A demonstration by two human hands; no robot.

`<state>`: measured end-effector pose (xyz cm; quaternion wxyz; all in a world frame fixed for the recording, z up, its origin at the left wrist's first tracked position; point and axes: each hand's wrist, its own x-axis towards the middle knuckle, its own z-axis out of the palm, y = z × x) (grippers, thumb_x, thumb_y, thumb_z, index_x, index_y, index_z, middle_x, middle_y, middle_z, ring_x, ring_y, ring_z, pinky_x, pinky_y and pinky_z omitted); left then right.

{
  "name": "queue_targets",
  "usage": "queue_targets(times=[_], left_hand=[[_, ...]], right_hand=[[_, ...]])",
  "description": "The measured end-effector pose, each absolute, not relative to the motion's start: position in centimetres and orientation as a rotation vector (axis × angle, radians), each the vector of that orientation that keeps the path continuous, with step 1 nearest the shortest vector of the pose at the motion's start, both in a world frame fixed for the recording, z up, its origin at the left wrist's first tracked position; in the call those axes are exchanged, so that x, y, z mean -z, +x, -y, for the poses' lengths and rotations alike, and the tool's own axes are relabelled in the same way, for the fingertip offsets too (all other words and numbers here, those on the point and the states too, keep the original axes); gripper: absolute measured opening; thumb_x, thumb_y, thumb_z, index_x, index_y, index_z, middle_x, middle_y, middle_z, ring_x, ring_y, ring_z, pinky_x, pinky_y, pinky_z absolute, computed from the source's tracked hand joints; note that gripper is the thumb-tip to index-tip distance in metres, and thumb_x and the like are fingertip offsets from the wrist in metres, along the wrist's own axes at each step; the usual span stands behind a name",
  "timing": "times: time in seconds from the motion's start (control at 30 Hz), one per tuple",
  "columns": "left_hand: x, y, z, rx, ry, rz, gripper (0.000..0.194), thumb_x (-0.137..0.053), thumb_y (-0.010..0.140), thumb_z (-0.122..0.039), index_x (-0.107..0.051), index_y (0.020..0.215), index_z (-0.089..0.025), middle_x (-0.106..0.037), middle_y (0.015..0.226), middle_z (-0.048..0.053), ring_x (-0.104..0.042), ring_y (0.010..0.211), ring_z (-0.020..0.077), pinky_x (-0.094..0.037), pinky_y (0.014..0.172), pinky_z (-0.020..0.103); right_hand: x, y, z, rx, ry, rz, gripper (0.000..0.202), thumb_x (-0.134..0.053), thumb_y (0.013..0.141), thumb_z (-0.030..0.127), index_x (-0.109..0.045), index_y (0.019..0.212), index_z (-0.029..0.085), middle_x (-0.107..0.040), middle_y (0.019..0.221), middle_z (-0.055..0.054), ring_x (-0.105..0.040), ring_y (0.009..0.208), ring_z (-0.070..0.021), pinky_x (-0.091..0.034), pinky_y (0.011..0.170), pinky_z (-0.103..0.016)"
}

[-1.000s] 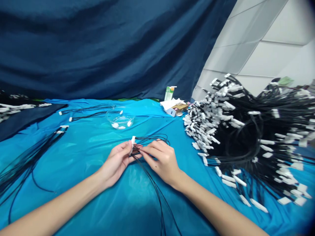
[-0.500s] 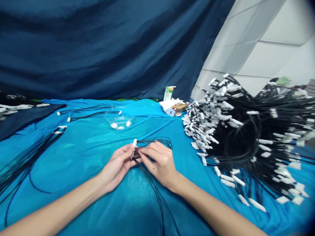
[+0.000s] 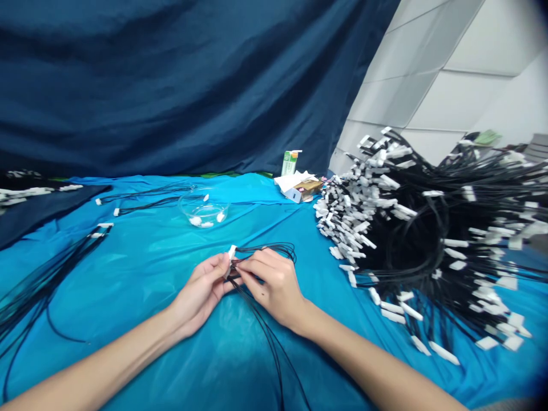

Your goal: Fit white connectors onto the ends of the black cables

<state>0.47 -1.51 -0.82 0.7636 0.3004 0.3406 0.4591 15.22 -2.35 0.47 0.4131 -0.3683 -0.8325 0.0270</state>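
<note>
Blue cloth covered the table in the head view, with a darker blue curtain hanging behind it. Both of the person's bare hands met near the middle of the cloth. The left hand was closed in a pinch, thumb and fingers holding a small white plug that stuck up just above the fingertips. The right hand was closed too, its fingertips pressed against the plug's lower end and gripping the thin black wires there. Those wires ran from the plug in a loop past the right hand's knuckles and also trailed down the cloth between the two forearms toward the near edge.

Beyond the hands, further back on the cloth, stood a clear glass bowl with a few white pieces in it. To the right, well apart from the hands, lay a big heap of black wires with white plugs, its ends fanning outward. A small pile of paper and card sat at the back beside a green and white tube. More loose black wires stretched across the left side of the cloth.
</note>
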Motion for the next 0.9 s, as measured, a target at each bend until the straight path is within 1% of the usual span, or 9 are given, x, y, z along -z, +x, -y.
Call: queue_targets(times=[0.1,0.23,0.3,0.4,0.47,0.57,0.63,0.7,0.9], left_hand=[[0.7,0.4,1.5,-1.009,0.656,-0.740,0.019,-0.061,0.070,-0.021,-0.054,0.082,-0.008,-0.052,0.080,0.004,-0.051,0.070,0.0069,-0.048,0.065,0.021],[0.6,0.2,1.3,-1.023,0.683,-0.762,0.016,-0.058,0.072,-0.020,-0.054,0.083,-0.008,-0.053,0.084,0.005,-0.052,0.073,0.0079,-0.049,0.072,0.026],[0.5,0.1,1.1,-1.037,0.686,-0.785,0.014,-0.056,0.074,-0.019,-0.054,0.085,-0.009,-0.054,0.089,0.006,-0.053,0.076,0.0094,-0.049,0.073,0.028],[0.4,-0.2,0.5,-1.082,0.672,-0.840,0.013,-0.049,0.079,-0.017,-0.054,0.087,-0.008,-0.054,0.095,0.008,-0.055,0.079,0.0116,-0.050,0.070,0.026],[0.3,-0.4,0.1,-1.117,0.661,-0.869,0.014,-0.045,0.081,-0.017,-0.054,0.087,-0.007,-0.054,0.096,0.009,-0.055,0.082,0.0128,-0.050,0.072,0.026],[0.2,-0.8,-0.3,-1.141,0.666,-0.881,0.017,-0.042,0.083,-0.019,-0.052,0.089,-0.006,-0.053,0.099,0.010,-0.055,0.088,0.0141,-0.049,0.079,0.028],[0.2,-0.8,-0.4,-1.130,0.675,-0.885,0.020,-0.041,0.084,-0.021,-0.051,0.092,-0.006,-0.052,0.101,0.012,-0.055,0.089,0.0142,-0.049,0.080,0.028],[0.1,-0.8,-0.5,-1.119,0.677,-0.890,0.021,-0.040,0.084,-0.021,-0.050,0.094,-0.005,-0.051,0.102,0.013,-0.055,0.089,0.0143,-0.049,0.080,0.028],[0.1,-0.8,-0.4,-1.145,0.698,-0.865,0.018,-0.040,0.084,-0.019,-0.050,0.090,-0.005,-0.052,0.101,0.013,-0.054,0.091,0.0147,-0.048,0.081,0.029]], right_hand=[[-0.5,15.2,2.3,-0.064,-0.913,2.083,0.013,-0.047,0.081,0.016,-0.060,0.078,0.014,-0.058,0.073,-0.002,-0.045,0.067,-0.0104,-0.036,0.064,-0.024],[-0.6,15.3,2.1,-0.058,-0.915,2.068,0.014,-0.047,0.082,0.017,-0.060,0.083,0.014,-0.058,0.077,-0.001,-0.046,0.071,-0.0103,-0.038,0.068,-0.024],[-0.9,15.5,2.0,-0.048,-0.904,2.076,0.016,-0.047,0.083,0.018,-0.060,0.090,0.014,-0.058,0.082,-0.002,-0.047,0.075,-0.0106,-0.039,0.070,-0.024],[-1.5,16.2,1.8,0.017,-0.831,2.148,0.023,-0.049,0.082,0.022,-0.058,0.102,0.016,-0.054,0.094,-0.005,-0.047,0.086,-0.0120,-0.040,0.076,-0.025],[-1.9,16.7,1.7,0.053,-0.749,2.276,0.022,-0.050,0.081,0.026,-0.060,0.098,0.017,-0.050,0.106,-0.006,-0.043,0.098,-0.0146,-0.038,0.085,-0.028],[-2.0,17.1,1.5,0.059,-0.720,2.447,0.020,-0.048,0.082,0.028,-0.062,0.082,0.014,-0.043,0.118,-0.005,-0.033,0.113,-0.0184,-0.032,0.096,-0.032],[-2.0,17.1,1.4,0.058,-0.748,2.482,0.021,-0.046,0.083,0.027,-0.062,0.080,0.014,-0.042,0.120,-0.004,-0.030,0.115,-0.0186,-0.031,0.097,-0.032],[-1.9,17.1,1.3,0.058,-0.763,2.486,0.023,-0.044,0.084,0.027,-0.063,0.082,0.014,-0.042,0.120,-0.004,-0.030,0.115,-0.0178,-0.031,0.098,-0.031],[-1.8,17.3,1.2,0.078,-0.770,2.510,0.022,-0.043,0.085,0.024,-0.062,0.083,0.014,-0.042,0.120,-0.003,-0.027,0.117,-0.0190,-0.032,0.098,-0.033]])
